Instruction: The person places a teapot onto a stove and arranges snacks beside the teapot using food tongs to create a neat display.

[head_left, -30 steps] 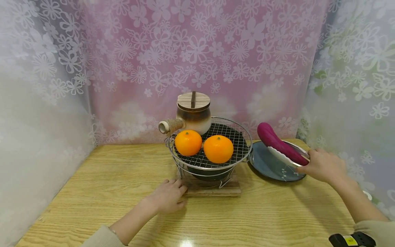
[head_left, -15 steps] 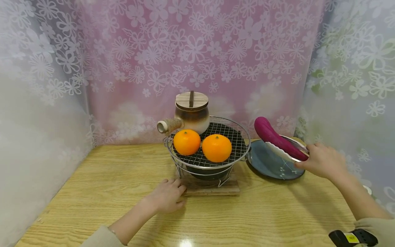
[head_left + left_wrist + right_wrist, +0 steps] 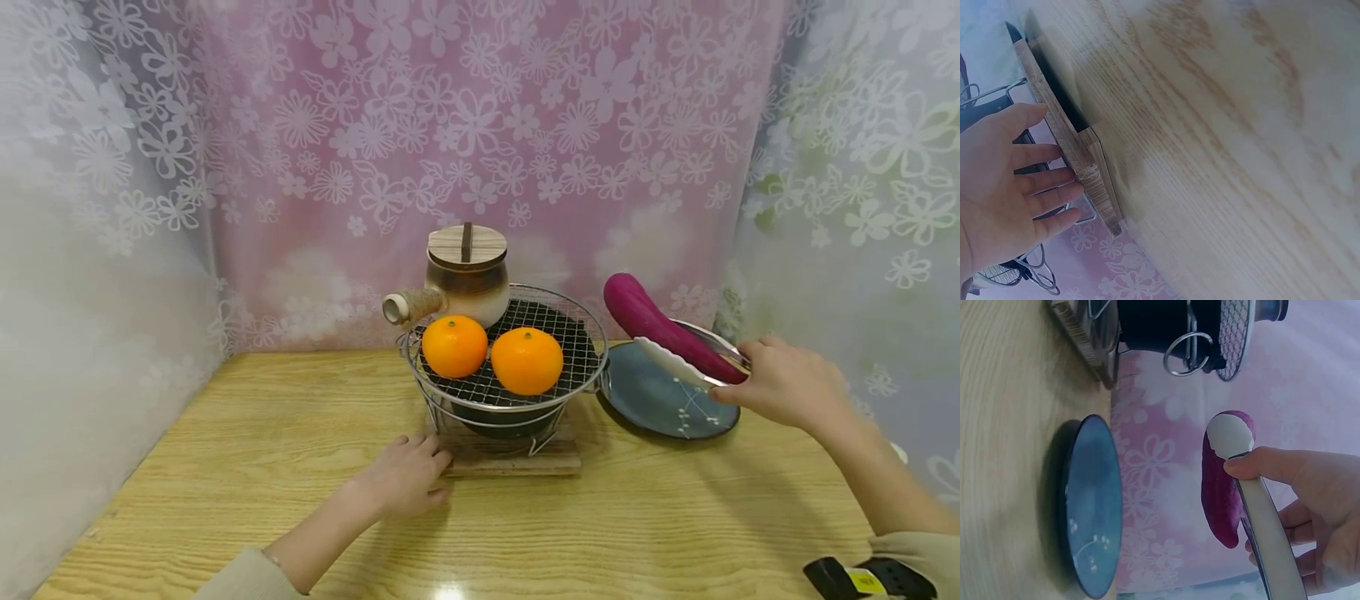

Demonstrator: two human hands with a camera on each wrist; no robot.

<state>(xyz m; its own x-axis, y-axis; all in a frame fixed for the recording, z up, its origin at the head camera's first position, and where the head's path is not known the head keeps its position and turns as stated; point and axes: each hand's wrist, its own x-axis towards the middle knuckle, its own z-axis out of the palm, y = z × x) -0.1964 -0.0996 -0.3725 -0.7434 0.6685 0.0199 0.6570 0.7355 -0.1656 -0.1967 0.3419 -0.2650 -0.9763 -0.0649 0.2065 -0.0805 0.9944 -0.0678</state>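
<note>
My right hand [image 3: 787, 385] grips metal tongs [image 3: 1266, 531] with pale scalloped tips. Clamped between the tips is a long, curved purple eggplant [image 3: 660, 325], raised in the air above the blue plate [image 3: 1094, 506]. My left hand [image 3: 408, 479] has its fingers extended, with the fingertips at the left end of the wooden board [image 3: 1066, 125] under the grill. Two oranges [image 3: 454, 347] sit side by side on the round wire grill rack [image 3: 517, 406]. Behind them on the rack stands a brown and cream pot [image 3: 472, 287] with a wooden lid and a cord-wrapped side handle.
The grill's wire stand rests on the wooden board, left of the plate. A wire ring handle [image 3: 1185, 356] sticks out from the grill's side. Floral curtains [image 3: 480, 125] enclose the wooden table [image 3: 300, 400] at the back and sides.
The right hand has lifted the tongs and eggplant a little higher and moved them slightly left, farther above the plate. The left hand stays at the board.
</note>
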